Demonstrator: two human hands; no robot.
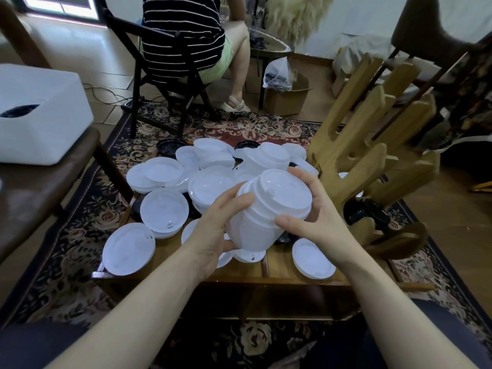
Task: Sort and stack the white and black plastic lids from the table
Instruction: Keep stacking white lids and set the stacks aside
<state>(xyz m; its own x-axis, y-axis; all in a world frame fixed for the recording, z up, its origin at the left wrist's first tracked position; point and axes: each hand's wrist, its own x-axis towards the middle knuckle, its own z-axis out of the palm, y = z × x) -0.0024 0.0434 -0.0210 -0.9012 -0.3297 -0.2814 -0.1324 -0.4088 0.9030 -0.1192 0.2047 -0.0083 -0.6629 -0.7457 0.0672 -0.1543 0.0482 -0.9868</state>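
Underneath, wooden table (292,275) (floral rug (80,230))

Obstacles: loose white lids (164,209) crowd the table (279,272) top; wooden rack (372,145) blocks right side. Free: bare strip along near edge; black lids (170,145) possibly behind.

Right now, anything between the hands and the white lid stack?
No. Both hands already hold the white stack above the table: left hand on its left side, right hand on its right, fingers curled around it. Nothing visible lies between.
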